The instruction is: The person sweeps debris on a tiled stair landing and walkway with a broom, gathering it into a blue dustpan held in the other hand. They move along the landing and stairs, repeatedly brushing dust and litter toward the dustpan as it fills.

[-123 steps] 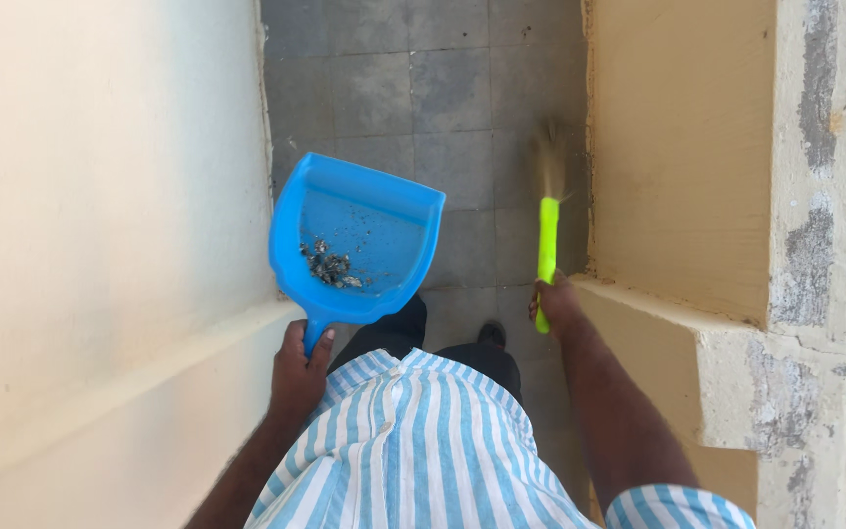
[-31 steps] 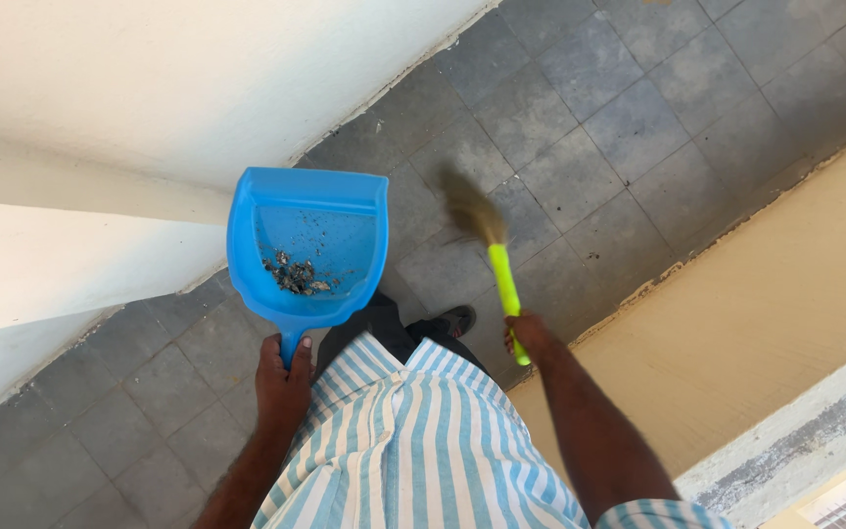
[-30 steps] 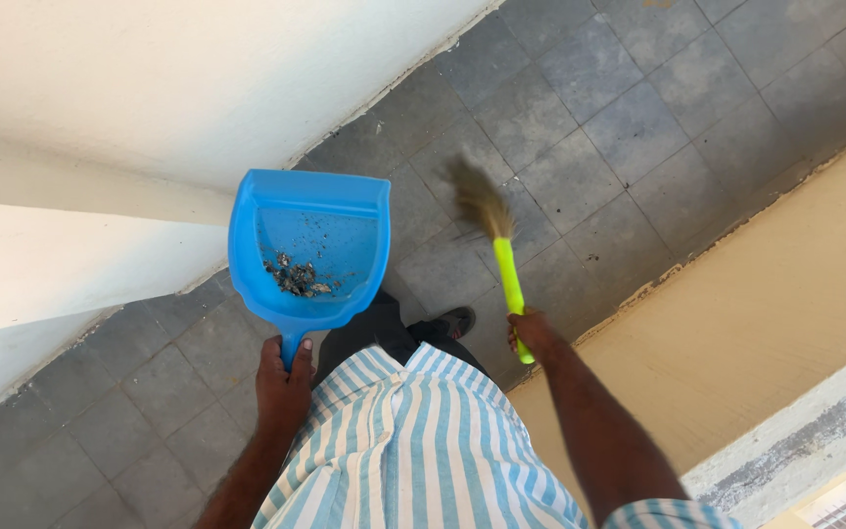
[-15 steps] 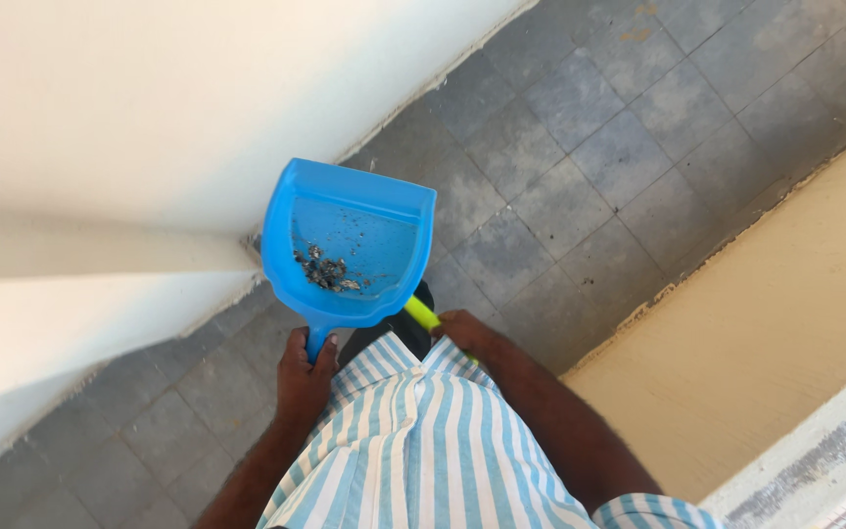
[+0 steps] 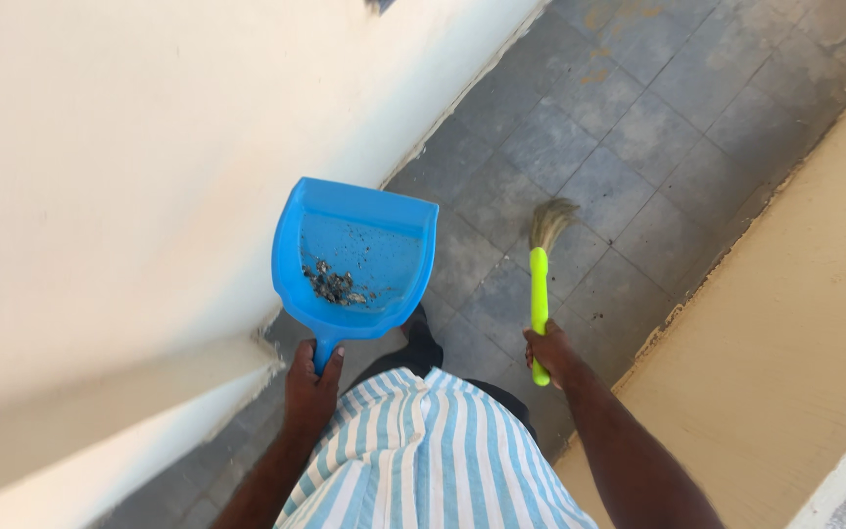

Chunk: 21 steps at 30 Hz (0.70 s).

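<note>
We see strong daylight, perhaps from the upper left, washing the pale wall [image 5: 100, 147] nearly white (its surface detail mostly lost to glare). The grey tiled floor [image 5: 638, 108] sits in softer, even shade. The blue dustpan [image 5: 356, 257] looks crisp, while the broom bristles [image 5: 548, 219] are slightly blurred. Edges bend mildly.

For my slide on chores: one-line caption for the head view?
Left hand holds blue dustpan with debris; right hand grips green-handled brush above grey tiles.

Left hand [image 5: 310, 387] grips a blue dustpan [image 5: 356, 257] holding debris [image 5: 335, 286] — right hand [image 5: 550, 351] grips a green-handled brush [image 5: 540, 284].
</note>
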Motion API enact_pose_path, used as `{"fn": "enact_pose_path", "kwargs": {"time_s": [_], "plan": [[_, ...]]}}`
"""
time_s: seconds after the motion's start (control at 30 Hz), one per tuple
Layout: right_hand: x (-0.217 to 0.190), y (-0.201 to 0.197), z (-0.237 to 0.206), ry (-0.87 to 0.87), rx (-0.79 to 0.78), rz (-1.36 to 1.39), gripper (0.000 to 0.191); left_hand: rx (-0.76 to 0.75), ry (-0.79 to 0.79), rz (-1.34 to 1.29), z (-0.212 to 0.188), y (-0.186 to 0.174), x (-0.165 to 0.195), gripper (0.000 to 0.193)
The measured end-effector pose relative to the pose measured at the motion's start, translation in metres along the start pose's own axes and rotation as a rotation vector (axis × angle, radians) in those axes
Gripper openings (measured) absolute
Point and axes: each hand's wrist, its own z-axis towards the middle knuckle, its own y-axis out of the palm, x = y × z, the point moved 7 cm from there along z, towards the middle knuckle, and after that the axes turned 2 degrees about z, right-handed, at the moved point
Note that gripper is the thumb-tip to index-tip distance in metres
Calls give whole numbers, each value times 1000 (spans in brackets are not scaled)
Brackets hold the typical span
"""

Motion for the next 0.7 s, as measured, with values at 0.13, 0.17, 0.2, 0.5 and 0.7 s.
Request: {"fn": "enact_pose_path", "kwargs": {"time_s": [0.13,0.17,0.2,0.5,0.7], "plan": [[-33,44,-40,20,-68,-82,61,-25,115,29,35,3,12,25],[-41,62,-48,16,-106,-85,62,-51,103,22,40,6,12,24],[-44,80,-53,27,-117,-151,64,-70,97,15,48,9,13,24],[11,120,26,219,-64,-80,70,-153,47,50,71,12,22,24],[35,13,57,250,103,372,21,-181,-20,84,78,1,19,24]]}}
